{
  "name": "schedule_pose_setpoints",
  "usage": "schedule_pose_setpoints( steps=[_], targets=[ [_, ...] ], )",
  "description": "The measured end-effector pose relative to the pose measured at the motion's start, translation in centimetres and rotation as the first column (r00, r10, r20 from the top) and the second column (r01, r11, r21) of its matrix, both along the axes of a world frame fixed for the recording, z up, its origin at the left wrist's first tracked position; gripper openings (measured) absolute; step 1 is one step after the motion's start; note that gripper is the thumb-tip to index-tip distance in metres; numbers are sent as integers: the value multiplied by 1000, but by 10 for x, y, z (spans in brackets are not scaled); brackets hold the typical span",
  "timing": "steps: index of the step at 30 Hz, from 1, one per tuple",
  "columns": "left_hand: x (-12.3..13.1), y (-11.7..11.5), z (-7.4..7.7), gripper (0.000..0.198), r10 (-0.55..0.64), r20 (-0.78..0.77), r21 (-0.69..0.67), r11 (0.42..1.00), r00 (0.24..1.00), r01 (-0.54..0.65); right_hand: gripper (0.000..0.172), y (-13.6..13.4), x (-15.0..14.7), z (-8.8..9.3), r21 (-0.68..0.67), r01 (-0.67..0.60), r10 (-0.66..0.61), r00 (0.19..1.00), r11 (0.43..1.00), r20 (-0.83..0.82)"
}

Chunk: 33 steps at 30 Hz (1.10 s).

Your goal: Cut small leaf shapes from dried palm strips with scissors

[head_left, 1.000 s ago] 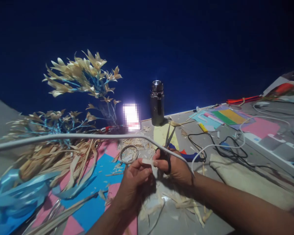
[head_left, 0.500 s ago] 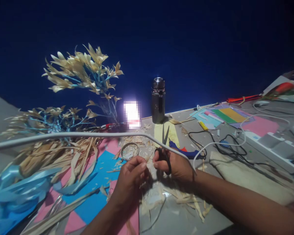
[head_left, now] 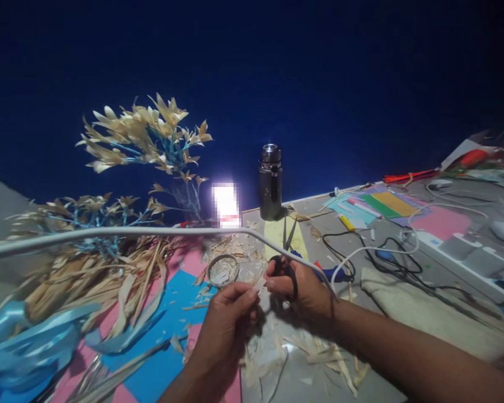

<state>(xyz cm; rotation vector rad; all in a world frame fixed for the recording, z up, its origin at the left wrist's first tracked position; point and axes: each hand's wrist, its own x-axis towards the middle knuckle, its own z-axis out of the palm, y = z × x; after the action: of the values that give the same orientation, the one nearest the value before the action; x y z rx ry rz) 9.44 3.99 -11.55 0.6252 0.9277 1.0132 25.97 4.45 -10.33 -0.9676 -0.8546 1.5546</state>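
My right hand (head_left: 304, 288) is closed with its fingers in the loops of black-handled scissors (head_left: 289, 238). The blades point away from me and stand slightly apart. Just to the left, my left hand (head_left: 229, 313) is pinched, thumb against fingers; what it holds, if anything, is too small to make out. A roll of tape (head_left: 210, 271) lies beyond my left fingertips. Pale dried husk scraps (head_left: 319, 355) are scattered beneath and around both hands. A blue-handled tool (head_left: 334, 273) is partly hidden behind my right hand.
A white cable (head_left: 151, 230) crosses in front of the hands. A dark flask (head_left: 270, 187) stands at the back, near a bright blurred patch. Husk flowers on blue stems (head_left: 147, 134), blue ribbon (head_left: 29, 347) and coloured paper (head_left: 151, 347) are leftward; a power strip (head_left: 441, 252) and pouch (head_left: 428, 319) lie rightward.
The view has tilted slightly, so the flask and flowers sit lower. The scissor blades have swung a little rightward and look wider apart. Both hands stay close together.
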Motion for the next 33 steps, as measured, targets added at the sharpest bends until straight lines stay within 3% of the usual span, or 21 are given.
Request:
schedule_pose_setpoints(
  steps=[7, 11, 15, 19, 24, 26, 28, 33],
  targets=[
    [-1, -5, -1, 23, -70, -16, 57, 996, 997, 71, 34, -2, 2, -4, 13, -7, 6, 995, 1000, 96],
    [0, -6, 0, 21, -104, -120, 96, 989, 987, 116, 34, -1, 2, -2, 34, 0, -3, 996, 999, 93],
    [1, -9, 3, 20, -63, -107, 127, 989, 992, 77, 35, 1, 3, -2, 4, -2, 2, 999, 1000, 53],
    [3, -8, 10, 23, 7, 34, 58, 998, 999, -9, 42, 0, 0, -10, -30, -190, 191, 981, 981, 25],
    [5, -6, 13, 25, 98, 99, 133, 985, 990, -111, 64, -12, -16, -22, -77, -380, 378, 925, 922, -41],
    [3, -4, 13, 24, 107, 97, 129, 985, 990, -119, 59, -16, -20, -20, -74, -358, 354, 933, 931, -62],
    [1, -4, 12, 22, 76, 106, 110, 990, 991, -88, 51, -16, -18, -14, -71, -257, 251, 965, 964, -75],
    [-4, -5, 11, 17, -104, 61, 59, 993, 993, 101, 47, -6, -2, 2, -56, -134, 138, 989, 989, 54]
  ],
)
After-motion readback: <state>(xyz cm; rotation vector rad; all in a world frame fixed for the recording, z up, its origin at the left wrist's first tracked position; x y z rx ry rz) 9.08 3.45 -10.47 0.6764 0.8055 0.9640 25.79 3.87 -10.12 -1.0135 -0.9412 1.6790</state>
